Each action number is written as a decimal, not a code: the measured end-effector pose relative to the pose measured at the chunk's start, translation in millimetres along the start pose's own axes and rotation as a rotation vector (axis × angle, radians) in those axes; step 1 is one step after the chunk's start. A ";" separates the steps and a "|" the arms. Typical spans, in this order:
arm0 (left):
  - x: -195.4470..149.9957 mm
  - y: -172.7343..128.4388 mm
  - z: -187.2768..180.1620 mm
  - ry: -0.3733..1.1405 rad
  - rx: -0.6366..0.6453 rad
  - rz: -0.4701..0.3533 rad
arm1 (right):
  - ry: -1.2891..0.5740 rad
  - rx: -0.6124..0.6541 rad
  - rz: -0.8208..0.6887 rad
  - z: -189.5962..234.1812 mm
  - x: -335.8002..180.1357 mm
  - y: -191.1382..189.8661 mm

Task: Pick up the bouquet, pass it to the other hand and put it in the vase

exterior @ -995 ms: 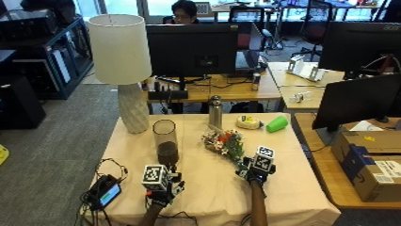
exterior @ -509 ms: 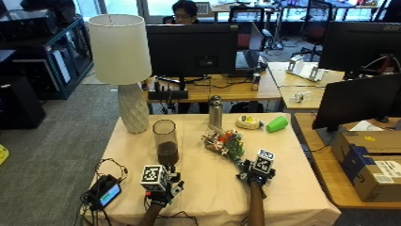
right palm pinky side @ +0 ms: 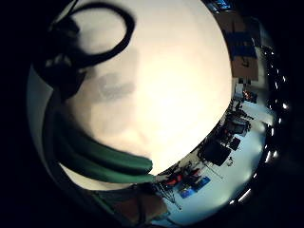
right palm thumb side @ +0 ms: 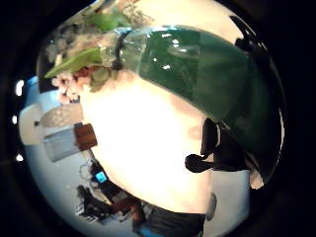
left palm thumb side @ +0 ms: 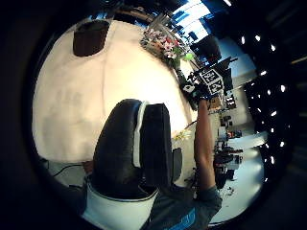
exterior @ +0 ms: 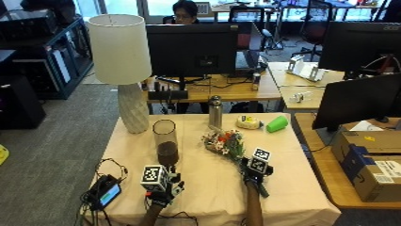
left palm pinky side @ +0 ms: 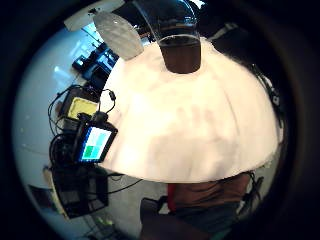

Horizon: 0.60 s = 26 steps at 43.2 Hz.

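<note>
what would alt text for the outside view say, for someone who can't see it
A person's right hand sits at the stem end of a bouquet lying on a cloth-covered table, while the left hand waits near a tall glass vase. A white lamp stands behind.

Clearance on the tabletop (exterior: 206,188)

Open cloth lies between the left hand (exterior: 160,188) and the right hand (exterior: 253,172), and from there up to the vase (exterior: 166,141). The bouquet (exterior: 225,142) lies just right of the vase, narrowing that side. Behind stand a lamp (exterior: 125,70), a steel bottle (exterior: 215,112) and a green cup (exterior: 276,124). A small screen device (exterior: 105,192) with cables sits at the left edge.
</note>
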State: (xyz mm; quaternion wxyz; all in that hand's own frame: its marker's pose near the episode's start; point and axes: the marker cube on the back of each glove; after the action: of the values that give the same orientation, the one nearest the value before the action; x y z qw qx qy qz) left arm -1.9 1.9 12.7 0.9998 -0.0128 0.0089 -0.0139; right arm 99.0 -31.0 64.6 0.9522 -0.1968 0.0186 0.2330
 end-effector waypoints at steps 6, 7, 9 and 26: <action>0.3 1.1 -1.3 0.002 -0.004 -0.004 | -0.008 0.168 0.016 -6.2 -0.1 -10.9; -0.3 0.8 -1.1 -0.001 -0.003 -0.005 | -0.023 0.169 0.009 -6.7 -1.3 -10.7; -1.5 0.5 -1.2 -0.009 -0.003 -0.008 | -0.039 0.171 0.002 -7.5 -2.0 -10.6; 1.1 5.2 -5.3 -0.004 -0.021 -0.019 | -0.092 0.355 0.000 -12.9 -0.3 -32.3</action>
State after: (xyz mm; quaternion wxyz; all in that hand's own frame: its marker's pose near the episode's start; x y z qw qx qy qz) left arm -0.8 6.9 7.3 0.9994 -0.0233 0.0071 -0.0234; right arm 114.0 -62.4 64.5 0.9718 -0.0150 0.0161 0.2348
